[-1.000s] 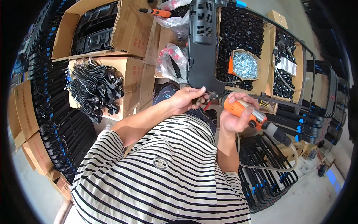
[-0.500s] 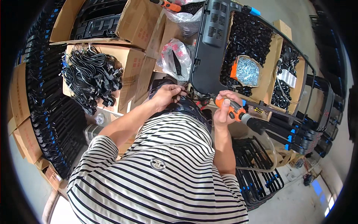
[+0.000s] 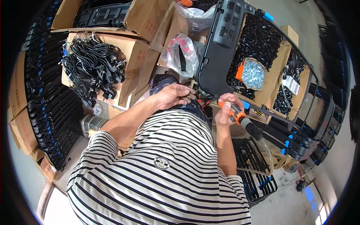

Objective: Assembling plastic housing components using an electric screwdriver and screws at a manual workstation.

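In my right hand (image 3: 225, 112) is an orange and black power screwdriver (image 3: 237, 113), gripped round its body. A pale hose (image 3: 270, 157) hangs near its lower right end. My left hand (image 3: 173, 96) hovers over my lap, its fingers bent and drawn together; whatever they hold, if anything, is too small to make out. Just beyond both hands lies the rounded corner of a black plastic panel with vent slots (image 3: 215, 67). An orange carton of silver screws (image 3: 253, 74) rests on many small black parts (image 3: 259, 37) in a cardboard box to the right.
Black power cords (image 3: 92, 71) are heaped on a carton at the left, below an open box of black panels (image 3: 103, 17). A clear plastic bag (image 3: 182, 56) stands ahead. Black tubular frames (image 3: 251, 165) stack at the lower right, and others line the left wall (image 3: 41, 93).
My left hand has moved slightly right, toward the panel's corner. The screwdriver stays in my right hand at almost the same spot. The view has shifted a little, so the boxes and panel appear moved.
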Demonstrator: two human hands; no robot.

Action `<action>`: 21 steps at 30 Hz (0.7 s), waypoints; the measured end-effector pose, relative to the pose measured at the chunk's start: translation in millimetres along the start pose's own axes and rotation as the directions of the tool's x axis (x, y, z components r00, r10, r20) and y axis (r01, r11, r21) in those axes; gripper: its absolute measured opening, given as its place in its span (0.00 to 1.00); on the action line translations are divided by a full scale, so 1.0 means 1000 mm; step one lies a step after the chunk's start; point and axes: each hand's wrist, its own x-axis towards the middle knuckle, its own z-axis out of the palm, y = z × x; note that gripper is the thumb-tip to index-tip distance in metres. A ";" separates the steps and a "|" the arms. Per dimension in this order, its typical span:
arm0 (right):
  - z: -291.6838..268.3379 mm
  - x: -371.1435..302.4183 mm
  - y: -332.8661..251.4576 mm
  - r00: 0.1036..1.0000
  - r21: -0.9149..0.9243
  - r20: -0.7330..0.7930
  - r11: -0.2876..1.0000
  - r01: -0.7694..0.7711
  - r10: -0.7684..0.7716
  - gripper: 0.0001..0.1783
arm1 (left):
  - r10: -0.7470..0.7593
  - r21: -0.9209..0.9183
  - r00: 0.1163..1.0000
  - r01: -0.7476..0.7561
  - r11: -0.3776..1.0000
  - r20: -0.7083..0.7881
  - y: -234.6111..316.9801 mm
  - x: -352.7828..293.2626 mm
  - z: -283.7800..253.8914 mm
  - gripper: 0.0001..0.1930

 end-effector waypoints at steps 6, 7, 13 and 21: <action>0.003 -0.001 0.006 1.000 0.006 -0.020 1.000 -0.022 0.022 0.14 | 0.010 0.095 1.000 -0.010 0.995 -0.007 -0.003 0.005 0.005 0.10; 0.005 -0.001 0.005 0.999 0.009 -0.024 1.000 -0.027 0.027 0.13 | 0.011 0.093 1.000 -0.010 0.996 -0.009 -0.003 0.005 0.005 0.10; 0.011 0.005 -0.013 0.998 -0.061 -0.051 0.998 -0.024 0.021 0.15 | -0.023 0.068 0.998 0.019 0.998 0.058 -0.009 0.014 0.008 0.09; 0.029 0.018 -0.070 0.995 0.081 -0.077 0.994 0.067 -0.060 0.22 | 0.031 -0.152 0.987 -0.007 0.988 0.155 -0.005 0.013 0.034 0.08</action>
